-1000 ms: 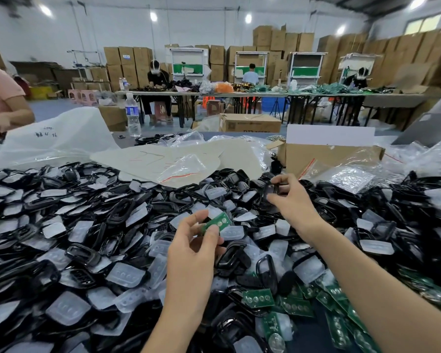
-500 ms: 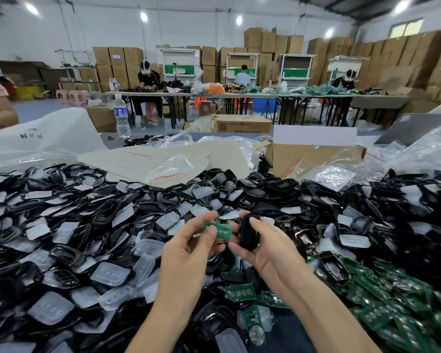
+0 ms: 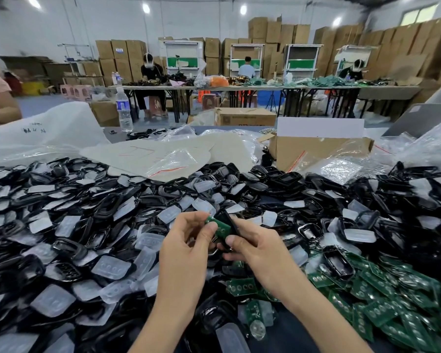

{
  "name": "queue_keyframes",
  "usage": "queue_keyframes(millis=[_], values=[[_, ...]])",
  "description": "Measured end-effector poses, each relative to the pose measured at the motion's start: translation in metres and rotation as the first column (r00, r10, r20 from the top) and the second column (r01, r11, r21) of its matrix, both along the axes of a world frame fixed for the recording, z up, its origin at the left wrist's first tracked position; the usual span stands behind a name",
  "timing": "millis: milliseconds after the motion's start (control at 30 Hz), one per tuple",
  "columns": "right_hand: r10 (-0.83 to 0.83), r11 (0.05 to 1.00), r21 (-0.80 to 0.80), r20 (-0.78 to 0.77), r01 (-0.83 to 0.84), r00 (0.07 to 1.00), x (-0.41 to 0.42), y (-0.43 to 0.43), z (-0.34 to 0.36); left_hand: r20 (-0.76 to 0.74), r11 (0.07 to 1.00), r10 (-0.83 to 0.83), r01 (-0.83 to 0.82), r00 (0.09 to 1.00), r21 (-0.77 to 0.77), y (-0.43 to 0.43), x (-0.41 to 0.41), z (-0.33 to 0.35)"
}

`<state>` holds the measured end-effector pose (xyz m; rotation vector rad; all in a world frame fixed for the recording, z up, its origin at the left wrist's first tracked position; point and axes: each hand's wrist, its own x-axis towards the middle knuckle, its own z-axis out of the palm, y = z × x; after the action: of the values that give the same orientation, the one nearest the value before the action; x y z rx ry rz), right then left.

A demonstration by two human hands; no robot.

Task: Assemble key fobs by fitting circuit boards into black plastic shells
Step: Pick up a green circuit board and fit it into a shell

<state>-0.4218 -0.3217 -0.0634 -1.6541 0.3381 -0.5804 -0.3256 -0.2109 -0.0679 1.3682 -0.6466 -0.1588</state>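
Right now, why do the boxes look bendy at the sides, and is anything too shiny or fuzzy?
Head view: the wide lens bends the cardboard boxes near the edges; ceiling lights flare white; the clear plastic bags glint; the green boards at lower right smear; the left hand on the circuit board and right hand on the black shell look slightly soft.

Black shells [image 3: 87,225] lie piled all over my desk [image 3: 288,337], and green boards [image 3: 392,307] are heaped on the right. A brown box [image 3: 313,154] and plastic bags [image 3: 341,170] block the back. I see open air just above the piles.
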Motion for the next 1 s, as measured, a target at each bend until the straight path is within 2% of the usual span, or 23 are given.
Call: queue_keyframes(millis=[100, 167, 600, 800, 1000], values=[[-0.075, 0.98, -0.19, -0.068, 0.061, 0.995, -0.0004, -0.0024, -0.0027, 0.037, 1.0, 0.0, -0.001, 0.999, 0.029, 0.0007, -0.0015, 0.0011], [-0.107, 0.964, -0.251, -0.09, 0.082, 0.99, -0.0005, -0.0037, -0.0043, 0.052, 0.999, -0.01, 0.008, 0.999, 0.047, 0.0005, -0.003, 0.0018], [-0.03, 0.967, -0.253, -0.083, 0.008, 0.996, -0.0031, -0.0016, -0.0031, 0.028, 1.0, -0.005, 0.004, 1.0, 0.03, 0.0012, -0.0038, 0.004], [0.001, 0.983, -0.184, -0.035, -0.008, 0.999, -0.0057, -0.0009, 0.0, 0.03, 0.999, -0.031, 0.03, 0.999, 0.044, 0.0014, -0.004, 0.0049], [-0.001, 0.985, -0.171, -0.029, -0.004, 1.0, -0.0057, 0.0011, 0.0007, 0.084, 0.998, 0.016, -0.021, 0.996, 0.062, 0.0001, -0.0064, 0.0041]])
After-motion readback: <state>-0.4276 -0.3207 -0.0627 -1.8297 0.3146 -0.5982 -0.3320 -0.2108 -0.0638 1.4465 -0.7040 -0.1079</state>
